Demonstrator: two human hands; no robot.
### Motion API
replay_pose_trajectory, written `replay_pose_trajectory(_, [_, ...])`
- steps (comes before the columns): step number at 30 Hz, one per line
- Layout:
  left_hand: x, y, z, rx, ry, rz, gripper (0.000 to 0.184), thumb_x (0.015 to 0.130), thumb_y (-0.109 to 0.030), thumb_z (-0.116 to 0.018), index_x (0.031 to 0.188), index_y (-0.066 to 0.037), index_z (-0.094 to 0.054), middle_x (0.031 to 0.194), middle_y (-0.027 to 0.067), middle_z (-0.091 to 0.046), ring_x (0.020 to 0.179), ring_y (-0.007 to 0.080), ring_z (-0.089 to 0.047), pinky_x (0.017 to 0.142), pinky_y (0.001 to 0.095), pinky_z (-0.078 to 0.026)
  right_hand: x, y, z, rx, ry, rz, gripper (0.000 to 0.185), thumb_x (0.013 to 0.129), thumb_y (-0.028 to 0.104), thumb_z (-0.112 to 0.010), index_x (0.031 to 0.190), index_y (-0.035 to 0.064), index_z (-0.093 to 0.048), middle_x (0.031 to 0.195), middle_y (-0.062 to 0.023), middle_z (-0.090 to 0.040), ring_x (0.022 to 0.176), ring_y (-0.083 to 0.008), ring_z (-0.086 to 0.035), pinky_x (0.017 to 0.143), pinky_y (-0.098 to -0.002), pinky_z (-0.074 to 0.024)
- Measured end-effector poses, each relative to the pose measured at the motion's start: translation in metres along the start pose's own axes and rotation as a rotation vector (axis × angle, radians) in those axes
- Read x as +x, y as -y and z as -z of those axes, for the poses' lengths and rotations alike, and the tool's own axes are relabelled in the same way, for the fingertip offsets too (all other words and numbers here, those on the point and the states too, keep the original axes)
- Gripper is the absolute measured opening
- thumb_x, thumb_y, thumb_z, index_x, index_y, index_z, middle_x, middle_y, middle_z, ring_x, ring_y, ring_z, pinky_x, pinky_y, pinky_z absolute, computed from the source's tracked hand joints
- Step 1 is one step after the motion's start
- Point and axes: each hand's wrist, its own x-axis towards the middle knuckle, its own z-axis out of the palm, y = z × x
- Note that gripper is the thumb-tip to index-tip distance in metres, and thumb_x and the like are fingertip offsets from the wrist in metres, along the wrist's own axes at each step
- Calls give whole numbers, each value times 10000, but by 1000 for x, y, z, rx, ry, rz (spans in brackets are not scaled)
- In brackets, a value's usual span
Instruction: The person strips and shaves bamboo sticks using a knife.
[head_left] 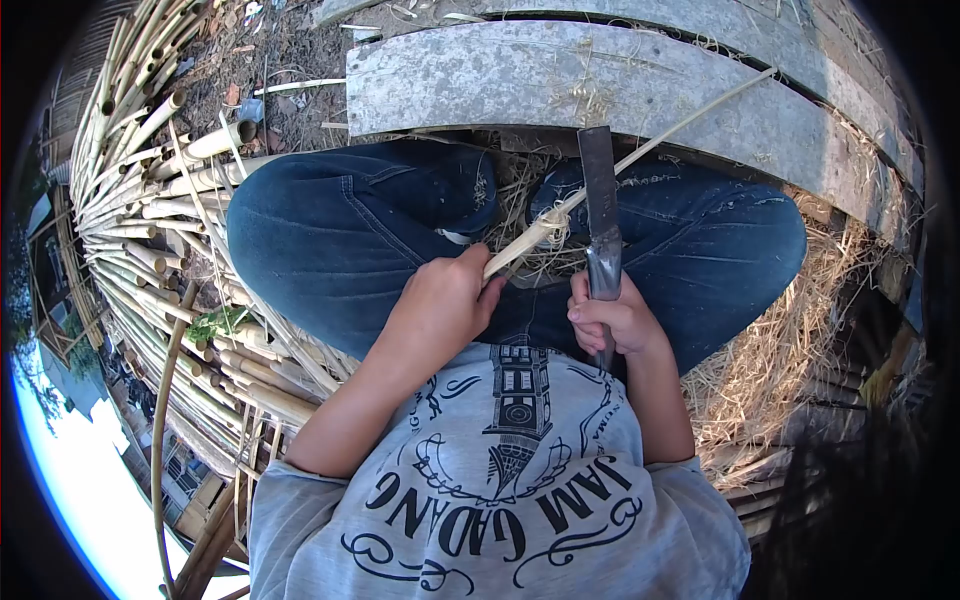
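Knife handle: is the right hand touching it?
Touching. The head view shows the right hand wrapped around the knife handle, which shows above and below the grip.

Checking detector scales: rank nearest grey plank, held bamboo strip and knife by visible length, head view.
1. Nearest grey plank
2. Bamboo strip, clearly shorter
3. Knife, shortest, handle partly hidden
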Motion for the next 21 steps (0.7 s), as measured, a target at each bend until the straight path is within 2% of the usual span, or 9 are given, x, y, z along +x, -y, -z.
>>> replay_pose_trajectory(1, [0, 0, -1, 19, -6, 4, 199, 837, -97, -727, 872, 28, -576, 654, 233, -613, 665, 434, -631, 565, 458, -487, 0, 0, -5, 5, -2, -3, 203, 778, -31, -647, 719, 50, -470, 502, -22, -467, 378, -99, -461, 366, -269, -384])
replay_pose_trajectory(3, [-1, -3, -1, 24, 3, 12, 200, 840, -100, -724, 876, 28, -574, 652, 235, -612, 665, 435, -631, 568, 464, -487, 0, -1, -17, -336, -316, 104, 169, 789, -25, -637, 718, 34, -496, 522, -37, -516, 395, -108, -505, 373, -277, -402])
replay_pose_trajectory(5, [1, -4, -2, 30, 7, 13, 201, 844, -102, -720, 880, 29, -572, 650, 238, -611, 665, 436, -630, 570, 471, -488, 1, -3, -18, -409, -339, 83, 145, 794, -22, -632, 722, 23, -515, 537, -46, -544, 409, -111, -533, 383, -280, -421])
replay_pose_trajectory(12, [1, 0, -13, 47, -30, -33, 191, 845, -86, -714, 877, 36, -570, 647, 240, -605, 662, 447, -622, 557, 482, -479, 6, 2, -8, -248, -151, -9, 211, 774, -73, -624, 761, 47, -451, 506, -33, -449, 376, -109, -449, 360, -276, -376])
replay_pose_trajectory(14, [2, 2, -16, 33, -37, -29, 196, 842, -86, -718, 879, 37, -569, 639, 236, -601, 665, 448, -621, 556, 482, -479, 9, -5, 6, 40, 269, -146, 219, 765, -75, -630, 762, 50, -449, 505, -35, -430, 375, -103, -427, 359, -263, -349])
replay_pose_trajectory(15, [2, 5, -20, -26, -54, -41, 206, 840, -91, -725, 870, 34, -565, 638, 232, -598, 660, 445, -622, 553, 479, -479, 8, -4, 1, 38, 269, -151, 219, 765, -75, -630, 762, 50, -449, 505, -35, -430, 375, -103, -427, 359, -263, -349])
replay_pose_trajectory(17, [2, 4, -19, -84, -77, -59, 216, 837, -97, -732, 860, 32, -560, 637, 228, -595, 655, 442, -624, 550, 476, -480, 5, 0, -13, -76, 47, -55, 220, 765, -67, -638, 752, 50, -452, 504, -33, -422, 369, -99, -412, 357, -255, -331])
replay_pose_trajectory(19, [-4, -1, -12, -99, -79, 23, 263, 841, -136, -745, 868, 27, -540, 636, 219, -596, 625, 424, -633, 533, 467, -480, -2, 1, -8, -63, 29, -29, 205, 790, -42, -631, 751, 49, -452, 508, -30, -428, 369, -104, -421, 356, -262, -346])
replay_pose_trajectory(21, [-5, -4, -14, -7, -79, -7, 277, 861, -166, -724, 876, 16, -517, 631, 217, -604, 608, 415, -639, 524, 460, -499, -6, 3, -7, -111, -113, 132, 202, 811, -1, -638, 747, 52, -454, 509, -26, -433, 373, -110, -438, 360, -270, -372])
